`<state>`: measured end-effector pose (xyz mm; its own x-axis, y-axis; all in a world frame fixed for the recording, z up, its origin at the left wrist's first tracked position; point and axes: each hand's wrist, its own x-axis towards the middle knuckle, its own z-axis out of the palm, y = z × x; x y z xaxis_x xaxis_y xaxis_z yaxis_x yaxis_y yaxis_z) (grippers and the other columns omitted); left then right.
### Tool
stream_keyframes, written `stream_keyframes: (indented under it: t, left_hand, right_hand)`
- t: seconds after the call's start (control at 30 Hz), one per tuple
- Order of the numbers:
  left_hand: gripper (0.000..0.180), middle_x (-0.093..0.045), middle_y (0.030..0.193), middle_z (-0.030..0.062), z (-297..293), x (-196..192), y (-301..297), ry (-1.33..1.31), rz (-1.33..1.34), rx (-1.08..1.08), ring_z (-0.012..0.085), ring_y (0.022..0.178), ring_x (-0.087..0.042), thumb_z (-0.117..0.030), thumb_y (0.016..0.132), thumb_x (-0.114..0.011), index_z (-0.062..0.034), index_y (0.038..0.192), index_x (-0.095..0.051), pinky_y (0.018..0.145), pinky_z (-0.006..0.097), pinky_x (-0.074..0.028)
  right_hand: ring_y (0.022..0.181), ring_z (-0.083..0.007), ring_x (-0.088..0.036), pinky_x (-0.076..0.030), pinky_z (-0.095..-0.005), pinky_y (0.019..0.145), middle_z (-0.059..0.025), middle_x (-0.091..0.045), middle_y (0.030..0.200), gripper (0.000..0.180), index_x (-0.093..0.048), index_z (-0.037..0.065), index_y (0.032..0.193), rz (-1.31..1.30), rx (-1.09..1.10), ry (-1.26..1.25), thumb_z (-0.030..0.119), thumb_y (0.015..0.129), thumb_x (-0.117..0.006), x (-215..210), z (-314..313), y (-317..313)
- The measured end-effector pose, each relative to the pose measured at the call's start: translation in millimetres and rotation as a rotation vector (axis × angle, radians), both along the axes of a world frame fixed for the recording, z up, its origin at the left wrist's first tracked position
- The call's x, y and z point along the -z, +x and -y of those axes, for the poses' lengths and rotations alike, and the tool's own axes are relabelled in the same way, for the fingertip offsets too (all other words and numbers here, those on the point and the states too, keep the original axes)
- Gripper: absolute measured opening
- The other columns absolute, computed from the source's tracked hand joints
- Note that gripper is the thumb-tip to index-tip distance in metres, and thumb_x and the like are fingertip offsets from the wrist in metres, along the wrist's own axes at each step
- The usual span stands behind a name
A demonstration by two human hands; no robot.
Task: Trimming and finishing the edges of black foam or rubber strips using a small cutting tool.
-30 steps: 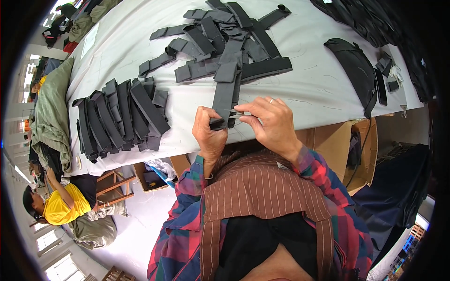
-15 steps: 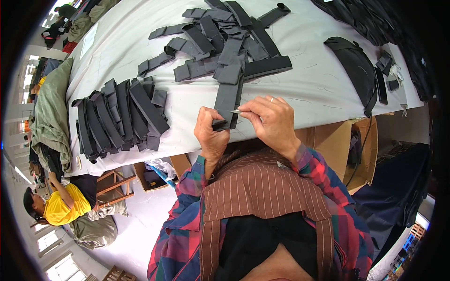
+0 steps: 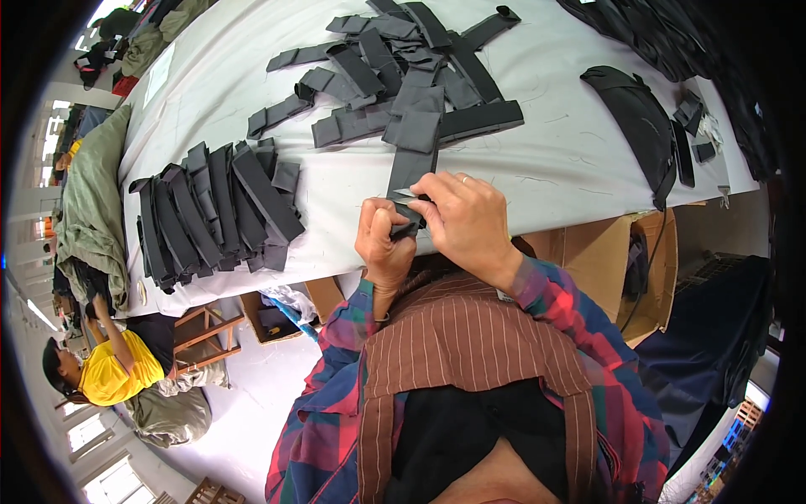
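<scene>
At the table's near edge a black fabric strip [image 3: 411, 166] runs from the pile toward me. My left hand [image 3: 384, 245] is closed round its near end, with the cloth bunched between thumb and fingers. Just to the right, my right hand [image 3: 473, 225] is closed on a small pale pointed tool [image 3: 405, 192]. Its tip lies at the strip, beside the left fingers; most of the tool is hidden, so its exact kind is unclear. Beyond the hands, a loose pile of similar black strips [image 3: 382, 63] spreads across the white-covered table [image 3: 336, 181].
A row of stacked black strips [image 3: 206, 210] lies at left. A curved black fabric piece [image 3: 625, 118] and a dark phone-like slab [image 3: 682, 154] are at right. Cardboard boxes [image 3: 588, 256] stand below the table edge. A person in a yellow shirt [image 3: 122, 367] works at far left.
My right hand has moved slightly left with the pointed tool, closer to my left hand. My left hand has shifted a little right and nearer to me with the strip's end.
</scene>
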<state>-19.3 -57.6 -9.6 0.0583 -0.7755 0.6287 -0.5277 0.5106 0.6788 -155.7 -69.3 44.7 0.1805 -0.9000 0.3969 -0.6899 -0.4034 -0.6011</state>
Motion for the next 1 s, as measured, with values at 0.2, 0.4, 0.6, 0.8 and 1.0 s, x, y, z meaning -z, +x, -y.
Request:
stream_keyframes:
  t: [0.2,0.4,0.6,0.8,1.0]
  left_hand:
    - [0.033,-0.048,0.076,0.0104,-1.5,1.1,-1.8,-0.019,-0.022,-0.023,0.0264,0.068,-0.052,0.016,0.049,-0.058,-0.0042,0.074,-0.050,0.059,0.032,-0.045]
    - [0.030,-0.050,0.076,0.0091,1.2,-9.2,-3.3,0.017,-0.059,-0.040,0.0244,0.069,-0.054,0.013,0.056,-0.064,-0.0053,0.075,-0.051,0.060,0.030,-0.045]
    - [0.010,-0.055,0.082,0.0010,9.0,-10.3,7.5,0.726,-1.197,0.241,0.0098,0.073,-0.054,-0.016,0.092,-0.055,-0.0067,0.089,-0.052,0.059,0.023,-0.040]
    - [0.014,-0.060,0.091,0.0076,5.9,-1.1,6.2,0.977,-1.457,0.417,0.0182,0.082,-0.060,-0.014,0.094,-0.050,-0.0048,0.104,-0.051,0.075,0.031,-0.051]
    - [0.028,-0.059,0.106,0.0101,7.8,1.4,6.5,0.985,-1.419,0.527,0.0197,0.098,-0.058,-0.025,0.094,-0.053,-0.0046,0.114,-0.051,0.090,0.038,-0.048]
  right_hand:
    - [0.068,-0.0235,-0.058,-0.042,-0.0357,0.059,-0.0028,-0.060,0.072,0.009,-0.059,0.010,0.080,-0.075,0.000,-0.044,0.015,0.078,-0.066,-1.6,-0.1,3.1]
    - [0.062,-0.0208,-0.057,-0.043,-0.0323,0.059,-0.0041,-0.061,0.072,0.009,-0.062,0.008,0.084,0.061,-0.017,-0.019,0.014,0.079,-0.067,3.6,6.5,-3.3]
    - [0.081,-0.0078,-0.056,-0.045,-0.0232,0.075,-0.0022,-0.064,0.090,0.024,-0.062,0.005,0.106,0.591,-0.104,0.365,0.009,0.083,-0.067,4.1,7.6,-21.9]
    - [0.089,-0.0245,-0.060,-0.048,-0.0319,0.083,-0.0073,-0.056,0.100,0.051,-0.056,0.007,0.116,0.404,-0.290,0.306,0.006,0.067,-0.073,14.1,-6.9,-20.5]
    - [0.078,-0.0217,-0.060,-0.048,-0.0288,0.069,-0.0072,-0.058,0.089,0.038,-0.066,0.006,0.099,0.469,-0.212,0.150,-0.012,0.066,-0.061,24.6,-5.2,-23.8]
